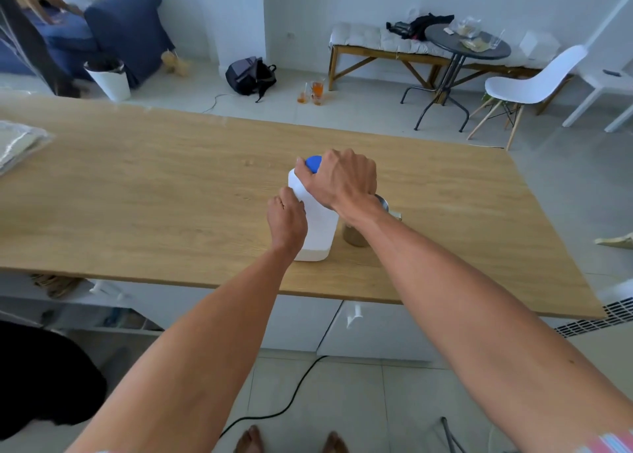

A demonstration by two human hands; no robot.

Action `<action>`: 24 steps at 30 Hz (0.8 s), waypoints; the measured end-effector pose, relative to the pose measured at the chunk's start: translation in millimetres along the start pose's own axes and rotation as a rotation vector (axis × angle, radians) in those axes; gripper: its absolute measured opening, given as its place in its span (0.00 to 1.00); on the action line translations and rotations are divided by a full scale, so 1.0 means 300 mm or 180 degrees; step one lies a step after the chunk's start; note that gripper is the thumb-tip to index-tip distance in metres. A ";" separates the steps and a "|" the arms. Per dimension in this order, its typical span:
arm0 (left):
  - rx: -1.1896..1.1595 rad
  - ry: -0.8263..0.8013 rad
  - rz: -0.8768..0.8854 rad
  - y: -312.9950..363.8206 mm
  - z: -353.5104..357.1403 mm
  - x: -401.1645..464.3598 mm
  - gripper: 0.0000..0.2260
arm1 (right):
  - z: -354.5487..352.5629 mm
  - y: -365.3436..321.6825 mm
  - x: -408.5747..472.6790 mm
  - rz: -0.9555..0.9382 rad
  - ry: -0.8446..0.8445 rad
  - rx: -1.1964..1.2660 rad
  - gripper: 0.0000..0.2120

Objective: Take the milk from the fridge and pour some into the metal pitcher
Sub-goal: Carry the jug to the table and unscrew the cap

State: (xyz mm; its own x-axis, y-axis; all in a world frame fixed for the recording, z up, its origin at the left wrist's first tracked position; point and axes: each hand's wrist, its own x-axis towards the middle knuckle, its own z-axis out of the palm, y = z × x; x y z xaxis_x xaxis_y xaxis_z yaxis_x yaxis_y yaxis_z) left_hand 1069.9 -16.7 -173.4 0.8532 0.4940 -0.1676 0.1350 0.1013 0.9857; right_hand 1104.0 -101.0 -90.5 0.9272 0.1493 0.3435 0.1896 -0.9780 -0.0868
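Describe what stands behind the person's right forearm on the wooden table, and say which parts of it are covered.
A metal pitcher stands beside the milk bottle. Only its lower body, part of its rim and handle show; the right hand and forearm cover the rest, including its inside.

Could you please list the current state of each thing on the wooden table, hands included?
White plastic milk bottle: upright on the table, blue cap on.
Round blue cap: on the bottle, under the right hand.
Metal pitcher: upright, beside the bottle, mostly hidden.
Left hand: holds the bottle's side.
Right hand: grips the cap.
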 end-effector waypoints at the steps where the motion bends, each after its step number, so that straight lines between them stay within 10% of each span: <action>1: -0.0047 0.0004 -0.0005 0.003 0.001 0.001 0.12 | 0.007 0.008 0.006 -0.0068 0.0021 0.0051 0.30; 24: -0.0033 0.0195 0.0163 0.005 0.027 0.017 0.20 | 0.101 0.095 0.074 -0.0907 0.0136 0.1152 0.24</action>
State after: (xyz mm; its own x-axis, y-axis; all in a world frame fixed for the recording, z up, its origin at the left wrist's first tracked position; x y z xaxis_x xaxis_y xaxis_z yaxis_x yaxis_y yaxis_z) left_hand 1078.6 -21.0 -172.7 0.8263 0.5506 -0.1182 0.0865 0.0833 0.9928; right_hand 1139.8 -121.1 -113.6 0.8092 0.3912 0.4385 0.5425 -0.7840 -0.3016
